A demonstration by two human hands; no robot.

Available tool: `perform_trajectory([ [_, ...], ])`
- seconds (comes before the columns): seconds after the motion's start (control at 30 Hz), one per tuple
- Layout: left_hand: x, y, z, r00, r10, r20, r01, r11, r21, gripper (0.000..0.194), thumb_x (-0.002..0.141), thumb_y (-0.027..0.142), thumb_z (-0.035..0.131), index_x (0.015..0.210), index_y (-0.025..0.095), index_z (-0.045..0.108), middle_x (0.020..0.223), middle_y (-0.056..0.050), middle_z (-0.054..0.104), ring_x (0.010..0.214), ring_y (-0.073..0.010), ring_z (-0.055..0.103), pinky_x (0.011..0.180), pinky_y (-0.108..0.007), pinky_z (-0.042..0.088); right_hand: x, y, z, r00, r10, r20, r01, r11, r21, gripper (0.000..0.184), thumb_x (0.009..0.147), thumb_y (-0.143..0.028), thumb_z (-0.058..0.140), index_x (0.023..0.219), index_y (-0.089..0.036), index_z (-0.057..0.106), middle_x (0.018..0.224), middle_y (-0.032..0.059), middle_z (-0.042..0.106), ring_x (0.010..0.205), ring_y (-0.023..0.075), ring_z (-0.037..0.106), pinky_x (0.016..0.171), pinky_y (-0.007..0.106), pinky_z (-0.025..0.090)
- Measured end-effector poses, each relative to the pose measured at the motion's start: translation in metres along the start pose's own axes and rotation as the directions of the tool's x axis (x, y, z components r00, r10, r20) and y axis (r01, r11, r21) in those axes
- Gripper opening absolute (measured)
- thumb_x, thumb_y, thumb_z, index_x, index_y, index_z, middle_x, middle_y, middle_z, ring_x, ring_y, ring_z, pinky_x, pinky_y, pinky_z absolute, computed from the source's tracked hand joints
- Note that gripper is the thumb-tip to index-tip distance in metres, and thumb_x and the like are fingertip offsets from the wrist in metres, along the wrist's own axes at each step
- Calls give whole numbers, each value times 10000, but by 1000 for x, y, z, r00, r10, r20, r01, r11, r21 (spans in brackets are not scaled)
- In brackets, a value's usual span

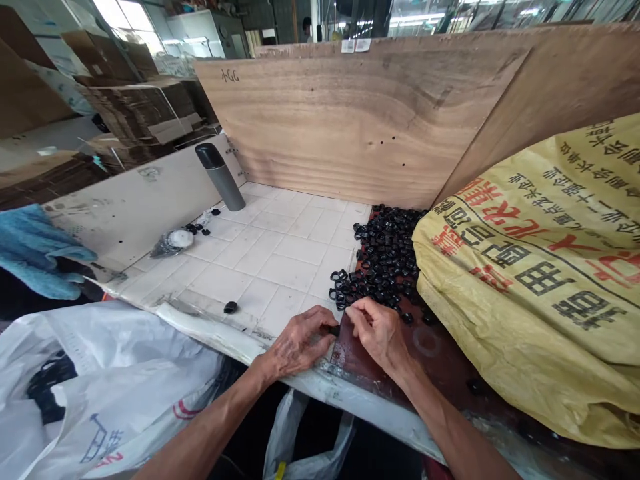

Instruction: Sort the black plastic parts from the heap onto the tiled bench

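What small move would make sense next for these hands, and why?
Probably firm up the pinch of the left hand on the small black piece before the right hand works it: the piece is tiny, sits right at the fingertips, and the table edge and the heap of black rings lie close beside it.

You're seeing blk plastic rings [385, 257], white gridded tiles [270, 267], tan woodgrain board [350, 120], yellow sack [530, 280] w/ red & blk lettering.
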State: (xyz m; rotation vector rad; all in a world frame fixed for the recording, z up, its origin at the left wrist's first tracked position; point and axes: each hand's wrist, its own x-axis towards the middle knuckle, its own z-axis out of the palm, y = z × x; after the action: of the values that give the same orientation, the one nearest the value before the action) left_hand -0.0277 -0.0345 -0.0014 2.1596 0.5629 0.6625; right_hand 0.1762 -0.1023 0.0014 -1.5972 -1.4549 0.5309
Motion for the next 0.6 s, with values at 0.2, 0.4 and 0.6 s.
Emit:
perform_trajectory([
  [0.2, -11, 8, -20, 987, 26, -157, 76, 793, 604, 110, 842, 146, 593, 751, 190, 638, 840, -87, 633, 872, -252, 569, 756, -385, 506, 19, 18, -39, 996, 73, 45, -64, 984, -168, 174, 870, -278, 611, 709, -218, 584, 602, -32, 573, 549, 135, 533, 553, 239, 388],
  [0.4, 17, 16, 23, 972, -70, -223, 165, 881, 443, 127, 924, 261, 588, 1020, 209, 652, 884, -49, 627, 792, -194, 619, 719, -316, 527, 12, 11, -48, 939, 18, 342, 104, 937, -334, 148, 755, -162, 683, 886, -219, 644, 822, -1, 639, 745, 165, 599, 686, 262, 417],
  [0.6, 29, -6, 55, 984, -91, -154, 149, 893, 426, 132, 915, 248, 584, 1028, 234, 652, 961, -53, 604, 859, -201, 637, 720, -302, 531, 15, 14, -55, 919, 26, 394, 100, 949, -298, 178, 764, -142, 661, 925, -216, 642, 838, 2, 638, 774, 164, 604, 716, 263, 430],
])
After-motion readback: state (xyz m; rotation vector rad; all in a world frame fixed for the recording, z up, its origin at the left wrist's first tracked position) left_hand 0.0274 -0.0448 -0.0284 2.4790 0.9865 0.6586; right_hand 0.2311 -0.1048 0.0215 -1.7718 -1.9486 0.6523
